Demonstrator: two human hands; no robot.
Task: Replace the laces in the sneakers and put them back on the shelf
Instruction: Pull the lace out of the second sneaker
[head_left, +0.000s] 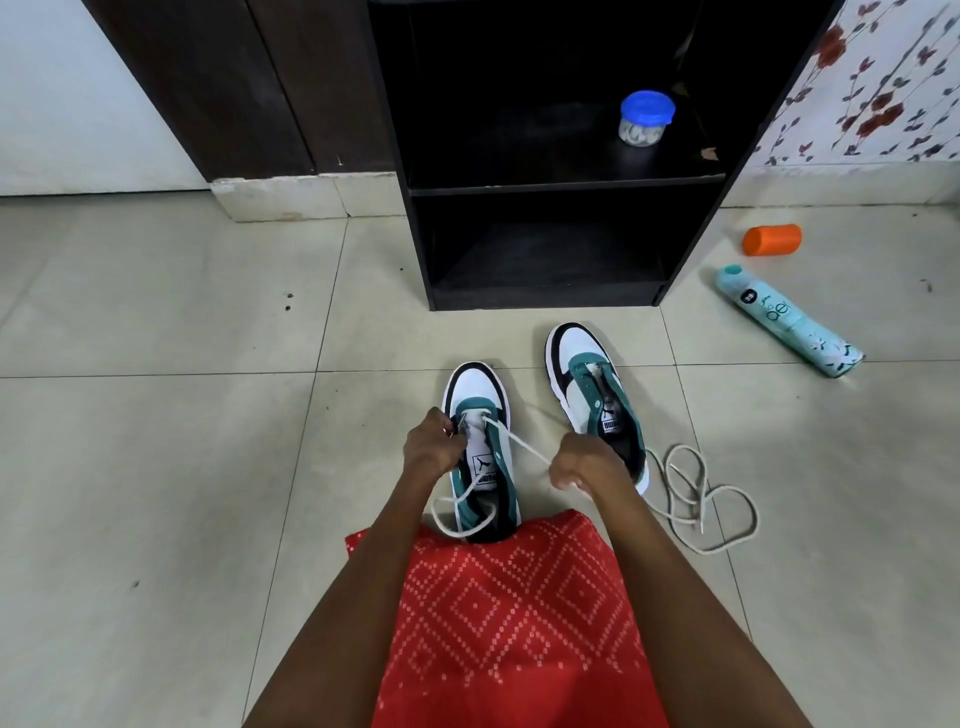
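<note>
Lacing the near sneaker (480, 441) on the floor.
Left hand (434, 447) pinched its eyelets; right hand (584, 467) gripped the white lace (524, 446) taut.

Both sneakers (480, 431) were white with teal panels and black trim; their laces (698, 499) were off-white. The shelf (561, 184) was black, the jar's lid (647, 106) blue, the cap (771, 239) orange, the spray can (787, 319) pale turquoise, the garment (514, 623) red with white dotted diamonds

two sneakers (480, 441) on floor before shelf (561, 184) | jar (645, 119) on shelf | loose lace (711, 506) right
</note>
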